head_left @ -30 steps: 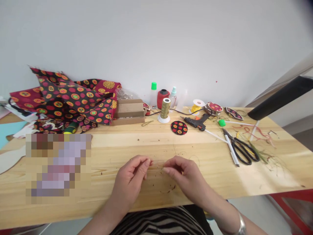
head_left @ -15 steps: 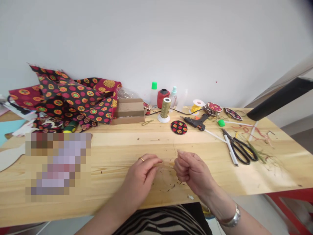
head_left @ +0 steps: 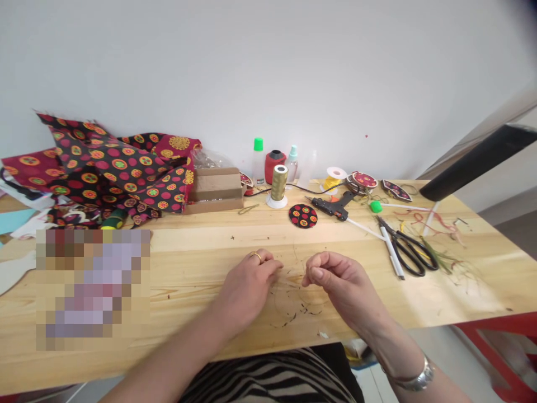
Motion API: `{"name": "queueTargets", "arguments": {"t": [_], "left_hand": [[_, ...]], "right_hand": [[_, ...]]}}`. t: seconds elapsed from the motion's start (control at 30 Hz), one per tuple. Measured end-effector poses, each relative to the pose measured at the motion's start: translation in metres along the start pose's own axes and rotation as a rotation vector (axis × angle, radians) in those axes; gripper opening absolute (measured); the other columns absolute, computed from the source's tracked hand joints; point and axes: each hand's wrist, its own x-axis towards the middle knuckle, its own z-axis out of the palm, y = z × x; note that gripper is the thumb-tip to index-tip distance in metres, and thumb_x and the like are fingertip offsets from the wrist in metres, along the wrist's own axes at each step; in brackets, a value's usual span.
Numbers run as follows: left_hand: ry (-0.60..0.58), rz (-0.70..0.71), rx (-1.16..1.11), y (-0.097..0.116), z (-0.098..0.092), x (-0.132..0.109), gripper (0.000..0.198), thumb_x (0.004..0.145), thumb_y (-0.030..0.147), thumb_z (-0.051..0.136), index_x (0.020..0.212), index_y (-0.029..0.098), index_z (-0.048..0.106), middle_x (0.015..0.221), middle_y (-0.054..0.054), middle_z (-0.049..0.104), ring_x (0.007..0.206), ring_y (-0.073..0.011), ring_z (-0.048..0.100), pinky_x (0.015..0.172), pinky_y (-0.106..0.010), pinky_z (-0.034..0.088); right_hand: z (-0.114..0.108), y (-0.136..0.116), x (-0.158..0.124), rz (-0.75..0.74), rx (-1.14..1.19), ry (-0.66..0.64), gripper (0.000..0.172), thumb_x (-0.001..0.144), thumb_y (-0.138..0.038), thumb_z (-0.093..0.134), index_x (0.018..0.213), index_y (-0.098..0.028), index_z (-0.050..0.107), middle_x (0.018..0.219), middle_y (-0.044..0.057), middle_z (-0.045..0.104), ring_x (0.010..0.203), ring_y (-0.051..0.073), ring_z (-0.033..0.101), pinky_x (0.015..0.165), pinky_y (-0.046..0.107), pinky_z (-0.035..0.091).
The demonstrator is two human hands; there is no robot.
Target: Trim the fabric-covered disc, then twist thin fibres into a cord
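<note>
My left hand (head_left: 251, 282), with a ring on one finger, rests low over the wooden table (head_left: 184, 302). Its fingers are curled and pressed together, hiding whatever may be in them. To its right, my right hand (head_left: 339, 280) is raised a little, thumb and forefinger in a pinch. What they grip is too fine to make out. Faint thread-like strands (head_left: 296, 254) show between the hands, and dark thread scraps (head_left: 300, 311) lie on the wood below. Beyond the hands is a round patterned fabric piece (head_left: 302, 216), flat on the table.
A black glue gun (head_left: 333, 207), black-handled scissors (head_left: 413, 252) and a white pen (head_left: 392, 254) are at the right. Behind stand a gold thread spool (head_left: 278, 184), bottles (head_left: 258, 159) and an open cardboard box (head_left: 218, 190). Patterned fabric (head_left: 121, 162) is heaped at the left.
My right hand has turned, showing its thumb and forefinger pinch more plainly. My left hand has moved slightly up and its fingers point more downward. The whole view has shifted slightly.
</note>
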Motion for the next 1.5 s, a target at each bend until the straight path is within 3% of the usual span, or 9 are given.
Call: {"name": "queueTargets", "arguments": {"t": [0.4, 0.5, 0.6, 0.8, 0.9, 1.03, 1.27, 1.37, 1.5], "left_hand": [[0.013, -0.095, 0.013, -0.003, 0.007, 0.004, 0.018, 0.086, 0.016, 0.046, 0.076, 0.020, 0.059, 0.096, -0.002, 0.058, 0.080, -0.0165, 0.057, 0.068, -0.030, 0.041], [0.056, -0.113, -0.078, -0.006, 0.007, 0.004, 0.019, 0.085, 0.013, 0.044, 0.072, 0.018, 0.056, 0.099, -0.004, 0.056, 0.083, -0.0164, 0.056, 0.074, -0.031, 0.041], [0.125, -0.117, -0.198, -0.005, 0.001, 0.001, 0.017, 0.084, 0.013, 0.046, 0.070, 0.018, 0.054, 0.100, -0.005, 0.053, 0.087, -0.0164, 0.055, 0.080, -0.031, 0.041], [0.231, -0.069, -0.299, 0.008, -0.013, -0.009, 0.017, 0.085, 0.014, 0.045, 0.071, 0.019, 0.053, 0.101, -0.004, 0.051, 0.092, -0.0164, 0.053, 0.079, -0.029, 0.041], [0.270, -0.063, -0.312, 0.012, -0.018, -0.016, 0.017, 0.086, 0.016, 0.044, 0.073, 0.019, 0.054, 0.102, -0.005, 0.050, 0.095, -0.0167, 0.053, 0.078, -0.028, 0.041], [0.333, -0.109, -0.267, 0.005, -0.026, -0.027, 0.014, 0.085, 0.020, 0.046, 0.074, 0.020, 0.055, 0.103, -0.005, 0.051, 0.086, -0.0158, 0.055, 0.073, -0.028, 0.042], [0.394, -0.253, -0.128, -0.015, -0.040, -0.032, 0.016, 0.085, 0.024, 0.045, 0.075, 0.019, 0.056, 0.111, -0.008, 0.055, 0.092, -0.0216, 0.056, 0.076, -0.035, 0.044], [0.439, -0.290, -0.054, -0.006, -0.045, -0.030, 0.019, 0.084, 0.022, 0.045, 0.096, 0.017, 0.059, 0.123, -0.011, 0.053, 0.089, -0.0227, 0.059, 0.080, -0.039, 0.043], [0.253, -0.126, -0.337, 0.021, -0.042, -0.030, 0.042, 0.083, 0.024, 0.048, 0.125, 0.020, 0.048, 0.094, -0.005, 0.066, 0.067, -0.0156, 0.059, 0.068, -0.030, 0.047]], "right_hand": [[-0.005, 0.009, 0.004, 0.137, 0.180, 0.013, 0.044, 0.076, -0.046, 0.061, 0.051, -0.016, 0.041, 0.044, -0.009, 0.023, 0.040, 0.004, 0.015, 0.039, 0.020, 0.009], [-0.006, 0.010, 0.006, 0.021, -0.011, 0.098, 0.050, 0.079, -0.045, 0.057, 0.045, -0.017, 0.036, 0.043, -0.007, 0.028, 0.041, 0.005, 0.023, 0.040, 0.021, 0.018], [-0.004, 0.010, 0.008, -0.111, -0.191, 0.138, 0.017, 0.071, -0.029, 0.068, 0.071, -0.016, 0.057, 0.065, -0.002, 0.051, 0.060, 0.010, 0.046, 0.055, 0.022, 0.039], [0.013, 0.009, 0.008, -0.119, -0.117, -0.208, 0.044, 0.080, -0.025, 0.058, 0.122, -0.027, 0.044, 0.122, 0.007, 0.050, 0.103, 0.015, 0.054, 0.090, 0.034, 0.042], [0.021, 0.009, 0.007, -0.008, -0.156, -0.320, 0.044, 0.079, -0.029, 0.059, 0.121, -0.023, 0.048, 0.103, 0.005, 0.060, 0.083, 0.013, 0.058, 0.076, 0.030, 0.047], [0.015, -0.001, 0.009, 0.042, -0.487, -0.179, 0.018, 0.078, -0.030, 0.060, 0.086, -0.015, 0.065, 0.068, 0.000, 0.059, 0.061, 0.010, 0.049, 0.058, 0.023, 0.039], [-0.002, -0.029, 0.009, -0.068, -0.772, -0.076, 0.023, 0.082, -0.033, 0.053, 0.070, -0.015, 0.060, 0.059, -0.003, 0.051, 0.056, 0.009, 0.042, 0.053, 0.022, 0.033], [0.008, -0.037, 0.006, -0.204, -0.913, -0.069, 0.020, 0.084, -0.030, 0.052, 0.071, -0.017, 0.060, 0.060, -0.002, 0.055, 0.058, 0.010, 0.044, 0.056, 0.022, 0.035], [0.030, -0.044, 0.002, -0.392, -1.038, -0.169, 0.015, 0.084, -0.020, 0.052, 0.073, -0.019, 0.063, 0.068, -0.002, 0.059, 0.062, 0.010, 0.049, 0.059, 0.022, 0.036]]}}
